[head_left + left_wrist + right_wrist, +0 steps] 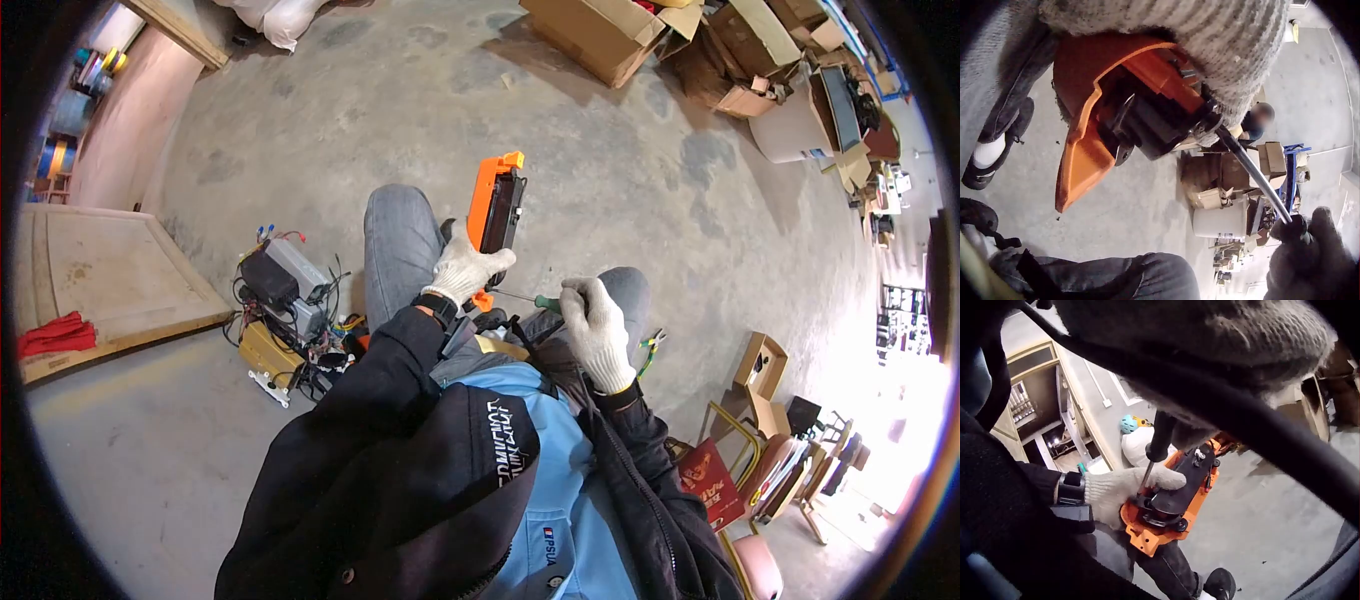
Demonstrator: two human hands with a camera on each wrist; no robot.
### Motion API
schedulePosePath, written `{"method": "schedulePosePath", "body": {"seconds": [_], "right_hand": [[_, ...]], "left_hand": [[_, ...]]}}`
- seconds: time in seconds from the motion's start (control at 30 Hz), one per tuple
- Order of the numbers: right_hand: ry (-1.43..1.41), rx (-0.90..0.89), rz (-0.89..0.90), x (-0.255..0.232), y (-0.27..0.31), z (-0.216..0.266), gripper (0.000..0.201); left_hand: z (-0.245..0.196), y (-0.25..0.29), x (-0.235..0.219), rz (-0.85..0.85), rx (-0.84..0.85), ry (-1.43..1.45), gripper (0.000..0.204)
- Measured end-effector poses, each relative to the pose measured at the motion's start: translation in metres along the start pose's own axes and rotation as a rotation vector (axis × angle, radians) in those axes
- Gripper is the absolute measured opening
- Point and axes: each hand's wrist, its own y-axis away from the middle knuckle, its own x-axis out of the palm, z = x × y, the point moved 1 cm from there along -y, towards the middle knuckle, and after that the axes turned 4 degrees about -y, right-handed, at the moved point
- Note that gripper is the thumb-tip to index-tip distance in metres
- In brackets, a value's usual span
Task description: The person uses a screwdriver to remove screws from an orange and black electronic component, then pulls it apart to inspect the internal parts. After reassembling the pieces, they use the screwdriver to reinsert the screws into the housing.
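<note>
My left hand (463, 270), in a knitted white glove, grips an orange plastic housing (483, 200) with a long black unit (1188, 475) inside it. The housing is held over my lap, its near end toward me. In my gloved right hand (598, 335) is a screwdriver (546, 302) with a green handle. Its metal shaft (1257, 172) runs to the near end of the housing, and in the left wrist view the tip meets a small black part beside the dark cylinder (1154, 125). My left thumb lies along the black unit in the right wrist view.
Green-handled pliers (653, 345) lie on the floor right of my leg. To my left sits a pile of wired metal boxes (290, 280) near a wooden panel (120, 270). Cardboard boxes (590, 40) stand farther ahead. A red box (710, 482) is at lower right.
</note>
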Motion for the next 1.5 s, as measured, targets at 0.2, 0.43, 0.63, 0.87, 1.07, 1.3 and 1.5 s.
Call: {"method": "schedulePosePath", "body": {"seconds": [0.2, 0.43, 0.63, 0.87, 1.07, 1.3, 1.5], "right_hand": [[-0.138, 0.036, 0.043, -0.006, -0.002, 0.0, 0.035], [-0.047, -0.003, 0.016, -0.002, 0.002, -0.001, 0.032], [-0.034, -0.027, 0.013, -0.003, 0.001, 0.001, 0.02], [-0.149, 0.003, 0.043, -0.005, -0.003, -0.007, 0.034], [-0.075, 0.061, -0.019, -0.001, 0.0, 0.01, 0.03], [-0.1, 0.02, -0.022, 0.0, 0.0, 0.009, 0.019], [-0.216, 0.068, 0.07, -0.006, 0.001, -0.004, 0.037]], "left_hand": [[0.004, -0.001, 0.001, -0.008, 0.018, -0.002, 0.091], [0.003, 0.0, 0.001, -0.022, -0.009, -0.005, 0.091], [-0.001, 0.002, 0.0, -0.008, -0.022, -0.003, 0.09], [0.006, -0.004, 0.001, -0.035, 0.037, -0.028, 0.092], [0.002, -0.001, 0.001, -0.002, -0.032, -0.026, 0.093], [0.008, -0.004, 0.003, -0.004, 0.023, -0.049, 0.094], [-0.006, 0.004, -0.003, 0.018, -0.055, -0.057, 0.095]]}}
